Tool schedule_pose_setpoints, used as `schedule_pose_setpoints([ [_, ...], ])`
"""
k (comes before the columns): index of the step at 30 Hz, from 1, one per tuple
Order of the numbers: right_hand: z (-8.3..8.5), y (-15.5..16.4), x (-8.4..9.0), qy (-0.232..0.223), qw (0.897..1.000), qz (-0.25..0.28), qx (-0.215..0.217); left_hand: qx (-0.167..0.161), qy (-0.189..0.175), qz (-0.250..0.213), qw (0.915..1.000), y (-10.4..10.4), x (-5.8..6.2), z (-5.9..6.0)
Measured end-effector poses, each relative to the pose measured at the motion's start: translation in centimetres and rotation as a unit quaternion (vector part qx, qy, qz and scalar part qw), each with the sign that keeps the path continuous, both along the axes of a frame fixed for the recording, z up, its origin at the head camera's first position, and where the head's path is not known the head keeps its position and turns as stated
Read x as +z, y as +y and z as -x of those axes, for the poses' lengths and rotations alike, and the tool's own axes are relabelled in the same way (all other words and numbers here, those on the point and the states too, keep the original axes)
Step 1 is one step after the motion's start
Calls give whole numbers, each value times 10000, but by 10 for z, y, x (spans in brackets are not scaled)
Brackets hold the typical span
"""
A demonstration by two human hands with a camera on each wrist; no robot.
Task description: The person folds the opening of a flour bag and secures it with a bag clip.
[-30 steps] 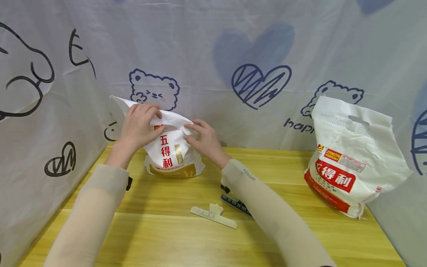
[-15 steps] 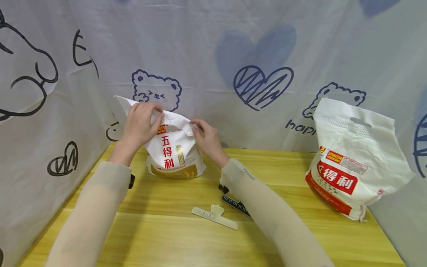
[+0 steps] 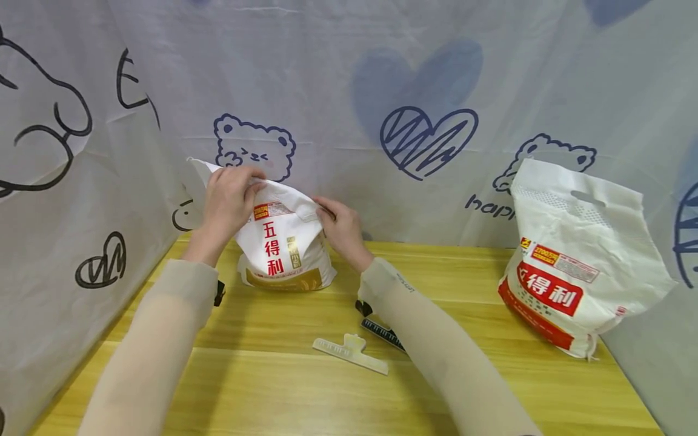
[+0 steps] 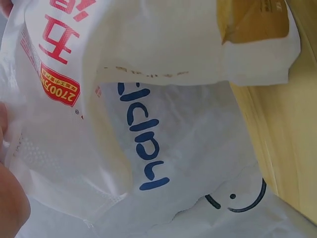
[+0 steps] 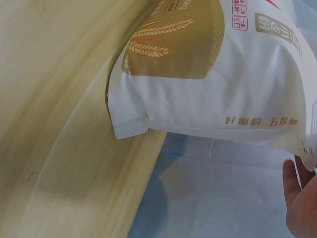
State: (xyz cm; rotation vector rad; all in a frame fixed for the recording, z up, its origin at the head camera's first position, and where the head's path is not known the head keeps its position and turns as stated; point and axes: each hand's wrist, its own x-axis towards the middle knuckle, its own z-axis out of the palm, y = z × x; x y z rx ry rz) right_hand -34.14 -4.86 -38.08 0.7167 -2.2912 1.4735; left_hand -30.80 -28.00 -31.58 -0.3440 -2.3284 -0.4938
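A white flour bag (image 3: 308, 251) with red lettering and a gold band stands upright at the back left of the table. My left hand (image 3: 228, 197) pinches its top edge left of the middle, thumb in front. At the top's right end, my right hand (image 3: 342, 230) pinches the edge, which lies folded over. The bag's upper left corner sticks out beyond my left hand. In the left wrist view only parts of that hand's fingers (image 4: 12, 201) show. From the right wrist, fingers (image 5: 291, 176) appear at the bag's edge, partly behind it.
A second flour bag (image 3: 616, 284) with a red label and a handle slot stands at the right. A pale clip (image 3: 349, 353) and a black clip (image 3: 382, 333), partly under the right sleeve, lie on the wooden table (image 3: 262, 387). Printed cloth (image 3: 327, 79) hangs behind.
My right hand has shifted slightly right and closed on the bag's right top edge, which now lies folded over. My left hand keeps its place with its fingers drawn in closer.
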Motion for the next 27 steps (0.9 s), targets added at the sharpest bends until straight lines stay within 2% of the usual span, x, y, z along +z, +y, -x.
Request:
schedule_pose_setpoints([
  [11, -2, 2, -3, -362, 9988, 321, -66, 116, -48, -437, 9990, 4, 2, 3],
  [18, -3, 2, -3, -529, 9980, 329, -95, 256, -282, -417, 9984, 6, 5, 2],
  [27, -6, 3, -3, -487, 9984, 259, -127, 233, -294, -401, 9985, 6, 7, 1],
])
